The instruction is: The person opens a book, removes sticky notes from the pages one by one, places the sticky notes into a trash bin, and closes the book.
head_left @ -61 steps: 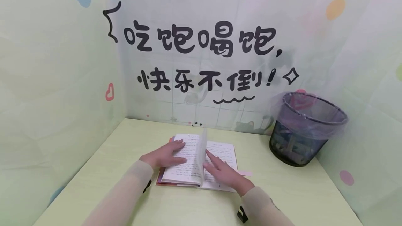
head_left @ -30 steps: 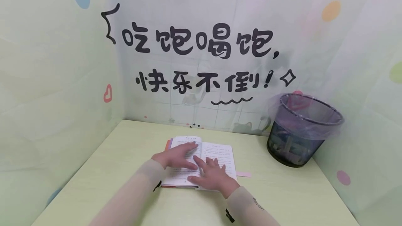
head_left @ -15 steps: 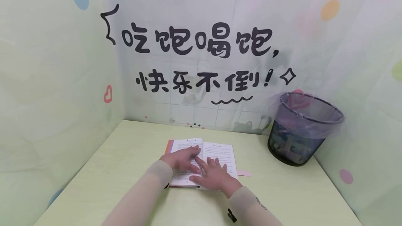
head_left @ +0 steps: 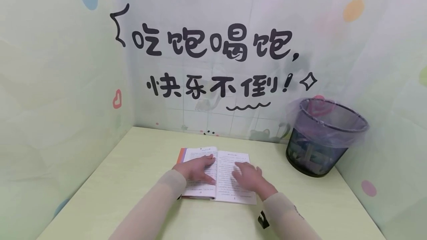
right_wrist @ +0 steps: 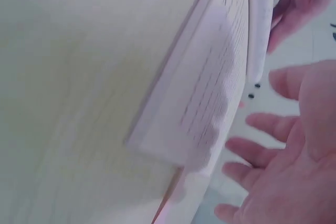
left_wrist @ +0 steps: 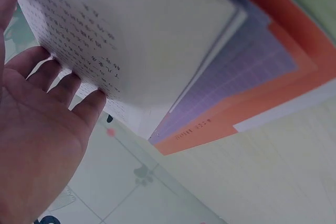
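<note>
An open book lies on the table, printed pages facing up. My left hand rests on the left page beside the spine with its fingers spread; in the left wrist view the fingertips touch the printed paper. An orange and purple cover sticks out beneath that page. Over the right page is my right hand, its fingers loosely bent and holding nothing. In the right wrist view, those fingers stand apart from the page. A pink strip shows by the book's edge.
A black mesh wastebasket with a translucent purple liner stands at the table's back right. Pale curtains with dots and large black writing enclose the pale wooden table at the back and both sides.
A raised leaf came down onto the left side, and my left hand slid toward the spine over it. Since half a second ago my right hand has lifted off the spine and moved right.
</note>
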The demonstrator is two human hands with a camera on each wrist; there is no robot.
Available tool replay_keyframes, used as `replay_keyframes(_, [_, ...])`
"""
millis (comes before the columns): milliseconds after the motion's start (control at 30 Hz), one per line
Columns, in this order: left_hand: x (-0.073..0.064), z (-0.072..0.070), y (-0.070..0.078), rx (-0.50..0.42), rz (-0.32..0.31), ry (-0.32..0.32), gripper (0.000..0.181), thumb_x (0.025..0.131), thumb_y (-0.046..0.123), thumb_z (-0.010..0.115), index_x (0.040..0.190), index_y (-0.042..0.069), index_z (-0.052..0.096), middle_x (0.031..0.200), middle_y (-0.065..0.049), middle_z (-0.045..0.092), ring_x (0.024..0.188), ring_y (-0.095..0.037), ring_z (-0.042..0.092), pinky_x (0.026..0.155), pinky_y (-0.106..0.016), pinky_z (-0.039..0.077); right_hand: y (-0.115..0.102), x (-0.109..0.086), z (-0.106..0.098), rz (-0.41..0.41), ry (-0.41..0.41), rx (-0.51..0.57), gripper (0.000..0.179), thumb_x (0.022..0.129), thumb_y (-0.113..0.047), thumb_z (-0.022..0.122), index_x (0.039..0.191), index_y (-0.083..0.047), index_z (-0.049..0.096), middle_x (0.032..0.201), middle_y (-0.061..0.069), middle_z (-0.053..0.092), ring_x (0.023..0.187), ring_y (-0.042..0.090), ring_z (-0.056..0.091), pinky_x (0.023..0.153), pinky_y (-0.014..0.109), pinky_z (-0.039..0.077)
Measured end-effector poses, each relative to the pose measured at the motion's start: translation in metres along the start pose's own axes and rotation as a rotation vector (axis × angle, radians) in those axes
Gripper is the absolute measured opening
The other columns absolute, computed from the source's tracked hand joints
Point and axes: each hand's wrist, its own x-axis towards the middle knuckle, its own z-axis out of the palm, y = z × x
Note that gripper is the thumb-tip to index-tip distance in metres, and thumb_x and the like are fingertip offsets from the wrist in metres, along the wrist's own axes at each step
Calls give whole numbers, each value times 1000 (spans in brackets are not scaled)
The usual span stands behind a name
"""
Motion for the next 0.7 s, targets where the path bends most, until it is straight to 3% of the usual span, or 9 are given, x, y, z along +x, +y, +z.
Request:
replay_keyframes(100, [1,1,1,11,0,4,99,88,42,92,170,13,43,183,-5,30,171,-31,25,140,-50,22,13,4,-7,112,53,-30,58,112,-33,54,159,0,53,166,25,51,160,47,38,132,77,13])
replay_keyframes(233, [1,2,2,13,-3,7,100,88,40,93,170,13,43,183,-5,30,171,-31,24,140,-50,22,29,7,-11,198,49,-74,53,111,-30,54,149,6,59,166,29,48,163,49,31,131,79,15])
replay_keyframes(367, [0,4,2,2,-11,11,100,87,40,93,169,13,43,183,-5,30,171,-31,24,140,-49,22,38,9,-10,210,15,-86,45,112,-29,55,137,6,66,168,32,44,164,53,25,129,81,16])
replay_keyframes(500, [0,6,3,-4,-16,12,100,87,40,93,170,14,43,183,-4,30,171,-31,23,140,-50,23,40,9,-6,212,-2,-60,53,112,-30,53,149,7,59,171,34,38,165,53,24,129,80,16])
replay_keyframes(700, [1,6,2,-2,-6,13,100,88,40,92,170,13,43,183,-5,30,171,-31,24,140,-49,23,38,10,-11,174,13,13,53,115,-28,46,152,8,56,163,32,51,157,50,42,126,76,30])
